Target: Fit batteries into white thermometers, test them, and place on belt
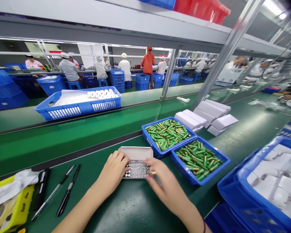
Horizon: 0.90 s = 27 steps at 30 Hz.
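Note:
A small open white box (pixel 135 152) lies on the green bench, with a clear plastic insert (pixel 137 168) inside. Several battery ends (pixel 127 174) show upright along its left side. My left hand (pixel 113 171) rests over that side, its fingers curled in at the insert; what they hold is hidden. At the box's right edge, my right hand (pixel 163 179) is smeared by motion, with what looks like a battery (pixel 152 173) pinched at its fingertips. Green-and-gold batteries fill two blue trays, the back tray (pixel 145 136) and the front tray (pixel 226 163), to the right.
Folded white boxes (pixel 210 116) are stacked behind the trays. A blue crate (pixel 232 181) of white pieces stands at right. Pens (pixel 69 187) and a yellow bin (pixel 24 207) lie at left. A green conveyor (pixel 50 139) runs behind; co-workers sit beyond.

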Each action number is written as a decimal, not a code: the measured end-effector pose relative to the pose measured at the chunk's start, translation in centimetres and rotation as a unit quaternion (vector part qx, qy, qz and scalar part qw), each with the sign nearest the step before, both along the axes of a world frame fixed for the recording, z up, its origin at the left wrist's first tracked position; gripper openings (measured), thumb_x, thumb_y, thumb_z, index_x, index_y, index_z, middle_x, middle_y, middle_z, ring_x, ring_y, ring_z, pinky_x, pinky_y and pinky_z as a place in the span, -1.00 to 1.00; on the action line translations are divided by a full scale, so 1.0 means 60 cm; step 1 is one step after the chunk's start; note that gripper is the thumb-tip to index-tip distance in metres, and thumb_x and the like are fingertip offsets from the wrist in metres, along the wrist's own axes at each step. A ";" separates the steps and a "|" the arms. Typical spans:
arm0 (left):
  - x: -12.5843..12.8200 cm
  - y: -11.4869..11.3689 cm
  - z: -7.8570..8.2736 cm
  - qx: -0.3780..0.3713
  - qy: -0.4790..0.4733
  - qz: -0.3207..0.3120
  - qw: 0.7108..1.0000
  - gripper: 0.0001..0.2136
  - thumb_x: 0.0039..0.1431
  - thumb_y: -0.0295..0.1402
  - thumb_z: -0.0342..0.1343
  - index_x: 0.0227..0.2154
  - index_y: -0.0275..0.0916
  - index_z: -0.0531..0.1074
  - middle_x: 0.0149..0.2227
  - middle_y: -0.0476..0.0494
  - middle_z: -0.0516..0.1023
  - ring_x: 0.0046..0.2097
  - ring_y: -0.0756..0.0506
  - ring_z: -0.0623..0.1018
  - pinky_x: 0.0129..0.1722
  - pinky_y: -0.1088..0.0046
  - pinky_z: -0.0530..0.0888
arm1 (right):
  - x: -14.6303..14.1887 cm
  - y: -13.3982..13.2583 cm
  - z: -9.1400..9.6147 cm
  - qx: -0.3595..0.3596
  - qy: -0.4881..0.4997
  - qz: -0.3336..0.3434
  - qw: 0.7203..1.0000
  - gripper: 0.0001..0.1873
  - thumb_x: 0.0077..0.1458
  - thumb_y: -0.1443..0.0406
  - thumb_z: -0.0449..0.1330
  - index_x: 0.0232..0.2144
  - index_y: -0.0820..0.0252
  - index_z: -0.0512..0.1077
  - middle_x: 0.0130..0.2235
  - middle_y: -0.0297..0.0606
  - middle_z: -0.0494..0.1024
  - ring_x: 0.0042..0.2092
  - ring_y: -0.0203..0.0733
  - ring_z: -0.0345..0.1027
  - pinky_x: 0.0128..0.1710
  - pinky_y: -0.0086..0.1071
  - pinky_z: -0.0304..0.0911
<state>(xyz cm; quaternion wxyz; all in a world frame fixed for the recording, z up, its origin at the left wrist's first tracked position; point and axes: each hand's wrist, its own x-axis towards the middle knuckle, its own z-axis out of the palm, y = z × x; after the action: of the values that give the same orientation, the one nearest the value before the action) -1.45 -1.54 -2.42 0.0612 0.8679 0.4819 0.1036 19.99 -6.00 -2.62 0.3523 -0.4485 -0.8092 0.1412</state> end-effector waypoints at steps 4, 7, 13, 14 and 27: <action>0.002 0.000 -0.008 -0.011 -0.026 0.003 1.000 -0.90 0.19 -0.49 0.05 -0.27 -0.26 0.43 -0.19 -0.15 0.43 -0.14 -0.18 0.38 -0.17 0.22 0.37 | -0.047 0.003 -0.008 -0.082 -0.100 0.102 0.986 -0.84 0.19 0.35 0.11 -0.16 0.27 0.35 0.19 0.00 0.32 0.26 -0.02 0.08 0.28 0.00 -0.06; 0.004 -0.001 -0.011 -0.029 -0.072 0.018 0.997 -0.89 0.16 -0.50 0.08 -0.29 -0.24 0.47 -0.20 -0.15 0.44 -0.15 -0.17 0.38 -0.17 0.24 0.38 | -0.054 0.008 -0.012 -0.114 -0.116 0.095 0.982 -0.74 0.20 0.37 0.10 -0.06 0.33 0.33 0.21 0.04 0.29 0.27 -0.04 0.05 0.30 -0.02 -0.09; -0.002 0.001 0.000 -0.071 -0.229 0.067 0.968 -0.91 0.11 -0.46 0.12 -0.40 -0.22 0.53 -0.30 -0.11 0.52 -0.20 -0.14 0.44 -0.16 0.27 0.40 | -0.042 0.009 -0.008 -0.136 -0.078 0.116 0.981 -0.74 0.25 0.38 -0.01 -0.04 0.27 0.33 0.19 -0.03 0.32 0.27 -0.08 0.06 0.29 -0.02 -0.10; -0.005 0.001 0.005 -0.078 -0.263 0.083 0.958 -0.90 0.12 -0.43 0.11 -0.40 -0.21 0.53 -0.31 -0.11 0.54 -0.22 -0.13 0.46 -0.17 0.27 0.41 | -0.040 0.009 -0.007 -0.136 -0.058 0.117 0.982 -0.76 0.26 0.37 -0.03 -0.06 0.25 0.34 0.18 -0.05 0.33 0.26 -0.08 0.07 0.29 -0.03 -0.09; 0.008 -0.031 0.065 -0.294 -0.590 0.094 0.746 -0.71 -0.04 -0.25 0.27 -0.28 -0.34 0.54 -0.40 -0.13 0.59 -0.41 -0.03 0.55 -0.40 0.49 0.53 | -0.057 -0.012 0.021 -0.287 0.180 0.092 0.936 -0.61 0.29 0.09 -0.09 -0.46 0.18 0.28 -0.53 -0.43 0.17 -0.47 -0.33 0.05 -0.48 -0.46 -0.03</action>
<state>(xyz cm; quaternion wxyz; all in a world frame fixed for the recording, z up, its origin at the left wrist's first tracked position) -0.96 -3.42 1.48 0.5756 0.5226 0.4356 0.4536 16.56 -6.74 -1.33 0.3336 -0.4208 -0.6955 0.4774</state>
